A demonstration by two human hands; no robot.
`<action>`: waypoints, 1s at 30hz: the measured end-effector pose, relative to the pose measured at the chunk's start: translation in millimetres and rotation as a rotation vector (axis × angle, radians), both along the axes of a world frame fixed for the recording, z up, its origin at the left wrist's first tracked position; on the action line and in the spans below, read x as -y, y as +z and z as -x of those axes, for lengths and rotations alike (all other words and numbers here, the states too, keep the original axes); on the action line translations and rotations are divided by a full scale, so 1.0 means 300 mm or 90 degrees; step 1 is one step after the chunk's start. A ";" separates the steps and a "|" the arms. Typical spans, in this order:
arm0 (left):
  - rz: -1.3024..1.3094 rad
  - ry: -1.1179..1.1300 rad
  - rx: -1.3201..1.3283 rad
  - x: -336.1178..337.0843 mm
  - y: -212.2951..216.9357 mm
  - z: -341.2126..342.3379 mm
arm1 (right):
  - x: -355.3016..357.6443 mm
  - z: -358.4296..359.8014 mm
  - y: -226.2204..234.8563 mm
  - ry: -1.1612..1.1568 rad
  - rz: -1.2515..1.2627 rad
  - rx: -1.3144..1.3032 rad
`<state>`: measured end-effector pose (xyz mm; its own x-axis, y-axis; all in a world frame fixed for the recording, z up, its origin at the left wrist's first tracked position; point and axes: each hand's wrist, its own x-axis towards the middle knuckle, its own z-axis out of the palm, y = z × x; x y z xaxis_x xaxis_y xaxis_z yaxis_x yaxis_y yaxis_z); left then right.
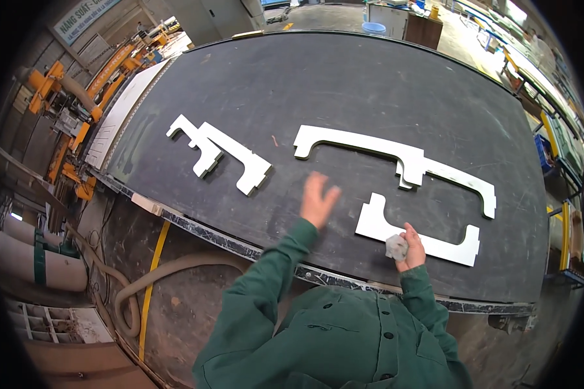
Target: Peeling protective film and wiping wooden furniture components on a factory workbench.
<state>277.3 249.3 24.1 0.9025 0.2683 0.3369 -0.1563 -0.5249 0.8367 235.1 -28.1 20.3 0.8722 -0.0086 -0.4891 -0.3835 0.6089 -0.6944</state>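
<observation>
My left hand point(319, 200) hovers over the black table point(253, 84), its fingers apart and slightly blurred, with nothing in it. My right hand point(414, 251) is closed on a small greyish-white lump point(396, 247) whose kind I cannot make out. Just beyond that hand lies a white U-shaped panel point(444, 251), flat near the front edge. Farther back, a long white bracket-shaped panel point(363, 141) overlaps one end of another white panel point(467, 178). To the left, two more white cut panels point(240, 155) point(204, 155) lie against each other.
Orange machinery point(78, 123) stands beyond the table's left end. A beige hose point(175, 264) curves over the floor at the front left, crossing a yellow line point(150, 295). At the back are a cabinet point(423, 29) and a blue tub point(374, 28); racks point(555, 139) line the right side.
</observation>
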 end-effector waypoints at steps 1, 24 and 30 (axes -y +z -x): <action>-0.124 0.079 -0.017 -0.121 -0.036 -0.049 | 0.024 0.001 -0.012 0.010 -0.003 0.013; -0.272 0.314 -0.009 -0.523 0.108 -0.026 | 0.013 0.010 0.084 -0.011 -0.179 -0.106; 0.170 0.264 0.143 -0.309 0.248 0.105 | -0.033 -0.016 0.131 0.195 -0.096 -0.054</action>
